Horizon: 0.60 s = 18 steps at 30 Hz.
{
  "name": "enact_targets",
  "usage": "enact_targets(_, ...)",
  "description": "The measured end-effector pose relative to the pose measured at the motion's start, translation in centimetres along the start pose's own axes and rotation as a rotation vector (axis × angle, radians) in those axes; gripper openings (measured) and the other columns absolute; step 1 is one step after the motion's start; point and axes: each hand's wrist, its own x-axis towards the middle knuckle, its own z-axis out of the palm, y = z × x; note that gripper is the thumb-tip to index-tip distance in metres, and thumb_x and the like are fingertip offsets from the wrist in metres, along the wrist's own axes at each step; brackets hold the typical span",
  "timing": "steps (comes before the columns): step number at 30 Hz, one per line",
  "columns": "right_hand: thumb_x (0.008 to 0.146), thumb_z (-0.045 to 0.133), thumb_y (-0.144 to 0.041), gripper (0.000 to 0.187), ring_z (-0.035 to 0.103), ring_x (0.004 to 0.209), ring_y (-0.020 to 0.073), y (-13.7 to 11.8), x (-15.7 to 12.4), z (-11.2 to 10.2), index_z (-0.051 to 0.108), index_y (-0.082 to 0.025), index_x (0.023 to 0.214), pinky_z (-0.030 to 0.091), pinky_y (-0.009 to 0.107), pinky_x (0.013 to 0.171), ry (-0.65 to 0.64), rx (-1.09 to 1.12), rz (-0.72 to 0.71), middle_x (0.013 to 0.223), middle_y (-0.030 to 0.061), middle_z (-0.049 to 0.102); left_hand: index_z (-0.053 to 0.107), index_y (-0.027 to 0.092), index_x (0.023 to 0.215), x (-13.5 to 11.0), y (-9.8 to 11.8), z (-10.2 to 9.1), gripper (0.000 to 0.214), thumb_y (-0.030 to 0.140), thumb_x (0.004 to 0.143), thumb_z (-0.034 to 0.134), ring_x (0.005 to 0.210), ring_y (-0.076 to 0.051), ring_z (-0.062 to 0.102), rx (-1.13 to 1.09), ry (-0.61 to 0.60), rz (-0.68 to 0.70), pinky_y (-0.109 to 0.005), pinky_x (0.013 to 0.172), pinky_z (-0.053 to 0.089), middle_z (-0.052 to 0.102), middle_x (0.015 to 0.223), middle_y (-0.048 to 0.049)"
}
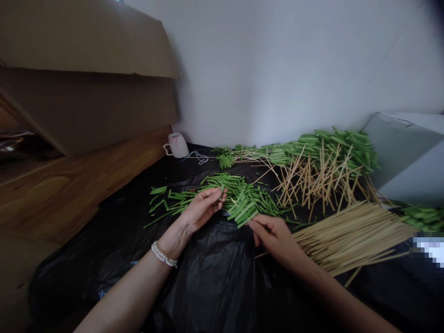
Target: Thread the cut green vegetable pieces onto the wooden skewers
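Note:
My left hand [207, 206], with a beaded bracelet at the wrist, pinches a short cut green stalk [222, 191] that looks like garlic scape. Lower and to the right, my right hand [272, 233] is closed on a skewer of green stalks [243, 212]. The stalks sit side by side in a row at its fingertips. Most of the stick is hidden by the hand, but a thin end [261, 255] shows below it. A loose heap of cut green stalks [222, 179] lies just beyond both hands on black plastic sheeting [218, 277].
Bare bamboo skewers [354, 236] lie in a stack at right. Behind them, filled skewers [326, 143] are piled against the wall, sticks pointing forward. A white mug [178, 145] and tangled string [201, 158] stand at the back left. Cardboard [86, 41] and a pale box [409, 157] flank the area.

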Motion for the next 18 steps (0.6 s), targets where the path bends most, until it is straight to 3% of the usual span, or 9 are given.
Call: enact_targets(18, 0.091, 0.045, -0.038, 0.043, 0.047, 0.051, 0.0103, 0.10, -0.12, 0.27, 0.049, -0.020, 0.053, 0.033, 0.023, 0.056, -0.038, -0.003, 0.016, 0.050, -0.0032, 0.052, 0.077, 0.010, 0.086, -0.21, -0.66, 0.44, 0.029, 0.026, 0.063, 0.085, 0.064, -0.005, 0.055, 0.008, -0.015, -0.108, -0.015, 0.063, 0.045, 0.068, 0.075, -0.0033)
